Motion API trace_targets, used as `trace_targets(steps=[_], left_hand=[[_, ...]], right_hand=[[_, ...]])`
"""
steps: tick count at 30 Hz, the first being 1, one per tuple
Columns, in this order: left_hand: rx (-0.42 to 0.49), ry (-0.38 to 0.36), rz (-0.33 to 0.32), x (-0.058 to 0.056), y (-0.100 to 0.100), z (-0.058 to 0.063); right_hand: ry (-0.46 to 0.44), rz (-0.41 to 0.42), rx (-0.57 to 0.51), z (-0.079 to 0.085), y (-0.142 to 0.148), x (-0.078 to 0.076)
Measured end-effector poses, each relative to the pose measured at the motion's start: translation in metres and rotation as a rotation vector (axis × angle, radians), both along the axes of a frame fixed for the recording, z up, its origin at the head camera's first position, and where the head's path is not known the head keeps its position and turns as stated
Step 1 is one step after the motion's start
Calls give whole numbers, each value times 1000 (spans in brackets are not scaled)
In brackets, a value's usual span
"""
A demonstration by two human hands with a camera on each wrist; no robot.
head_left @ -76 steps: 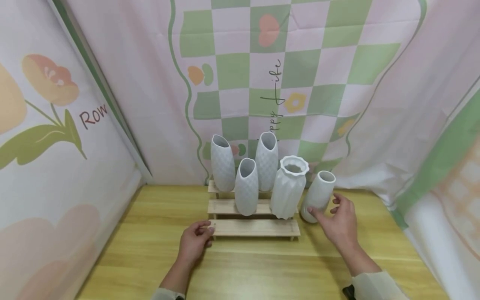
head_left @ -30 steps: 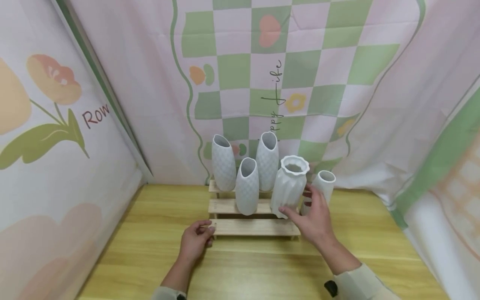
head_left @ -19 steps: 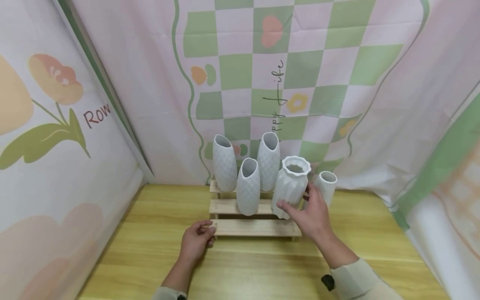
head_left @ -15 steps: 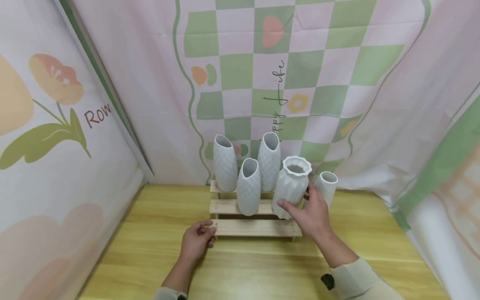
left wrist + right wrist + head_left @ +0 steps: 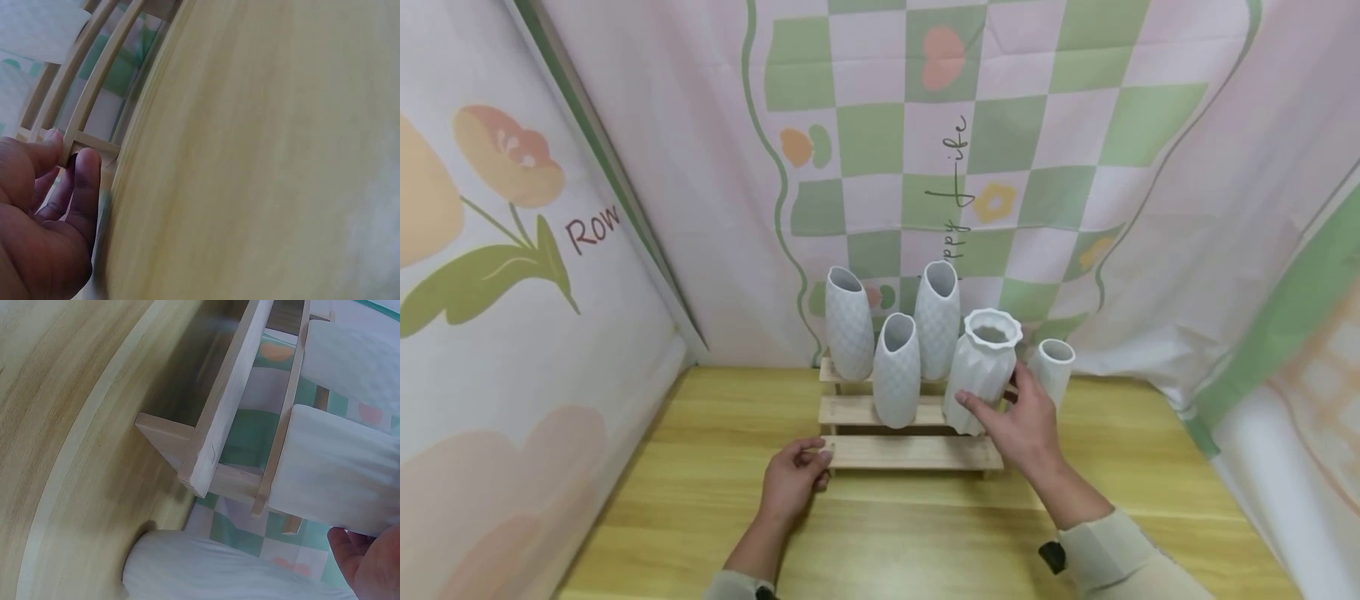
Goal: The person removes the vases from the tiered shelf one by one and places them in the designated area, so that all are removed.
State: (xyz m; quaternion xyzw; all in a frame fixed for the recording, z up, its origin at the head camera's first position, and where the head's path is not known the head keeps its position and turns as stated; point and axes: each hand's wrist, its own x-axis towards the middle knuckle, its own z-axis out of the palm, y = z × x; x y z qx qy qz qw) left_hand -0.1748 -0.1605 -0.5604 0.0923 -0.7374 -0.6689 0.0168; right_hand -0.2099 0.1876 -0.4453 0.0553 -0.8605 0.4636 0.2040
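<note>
My left hand (image 5: 790, 483) pinches the left end of the lowest step of a three-tier wooden stand (image 5: 917, 452); the left wrist view shows thumb and fingers around that corner of the stand (image 5: 87, 103). On the right end of the middle step stands a white fluted vase (image 5: 976, 375) with a scalloped rim. My right hand (image 5: 1028, 425) grips its lower right side, thumb across the front and the other fingers partly hidden behind. In the right wrist view the fingertips (image 5: 342, 547) lie along the vase (image 5: 331, 469).
Two white textured vases, left (image 5: 848, 329) and right (image 5: 938, 325), stand on the top step. Another textured vase (image 5: 897, 379) is on the middle step. A smooth white vase (image 5: 1054, 371) stands on the wooden table (image 5: 700, 475) right of the stand, partly behind my right hand. Printed curtains (image 5: 715, 167) hang behind.
My right hand has let go of the smooth vase on the table and moved left to the fluted vase, where it now grips. My left hand keeps its hold on the stand.
</note>
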Motion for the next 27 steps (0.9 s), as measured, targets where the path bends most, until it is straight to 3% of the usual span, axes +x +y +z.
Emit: trace_targets(steps=[12,27], left_hand=[[27,-14,-2,1,2,0],[17,-13,10,-1,1,4]], right_hand=[[15,-12,17,0,0,3],[-5,-31,8,5,5,19]])
